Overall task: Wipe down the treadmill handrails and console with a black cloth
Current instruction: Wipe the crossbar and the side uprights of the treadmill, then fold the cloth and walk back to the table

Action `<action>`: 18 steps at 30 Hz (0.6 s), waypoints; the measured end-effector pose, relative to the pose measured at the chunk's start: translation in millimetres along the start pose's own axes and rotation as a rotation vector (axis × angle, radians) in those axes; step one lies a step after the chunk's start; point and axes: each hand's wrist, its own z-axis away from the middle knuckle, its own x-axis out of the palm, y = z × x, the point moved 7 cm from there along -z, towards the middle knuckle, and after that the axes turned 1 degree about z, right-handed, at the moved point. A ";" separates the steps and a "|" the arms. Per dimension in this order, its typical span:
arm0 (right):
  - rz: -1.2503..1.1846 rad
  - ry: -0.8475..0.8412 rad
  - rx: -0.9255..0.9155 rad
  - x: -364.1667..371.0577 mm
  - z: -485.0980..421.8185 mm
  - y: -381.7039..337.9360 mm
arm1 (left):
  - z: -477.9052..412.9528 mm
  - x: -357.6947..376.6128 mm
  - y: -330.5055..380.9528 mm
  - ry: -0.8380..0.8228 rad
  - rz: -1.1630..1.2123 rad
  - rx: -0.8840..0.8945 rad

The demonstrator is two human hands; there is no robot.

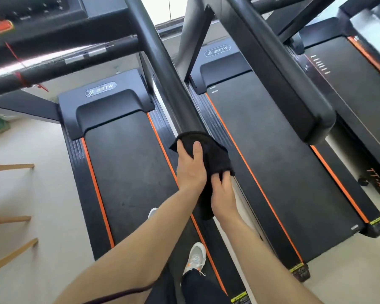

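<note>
A black cloth (215,159) is draped over the near end of the right handrail (162,69) of the treadmill I stand on. My left hand (190,166) grips the cloth from the left, thumb on top. My right hand (222,194) holds the lower part of the cloth, its fingers tucked into the fabric. The console (31,14) with a red button sits at the top left, above a front crossbar (59,66) with silver grip plates.
A second treadmill (283,163) stands close on the right, its wide handrail (290,84) running alongside. A third one lies at the far right. Wooden bars (11,218) stick in from the left. My feet in pale shoes (195,257) stand on the belt.
</note>
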 end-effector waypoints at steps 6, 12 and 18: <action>0.125 0.096 -0.022 -30.4 21.0 -35.7 | 29.8 -56.4 19.7 0.009 -0.173 0.051; 0.422 0.097 0.009 -41.7 39.1 -60.2 | 71.3 -99.2 51.5 -0.003 -0.239 0.221; 0.565 -0.087 -0.476 4.8 70.5 -147.9 | 105.3 -144.0 70.7 -0.152 -0.315 0.423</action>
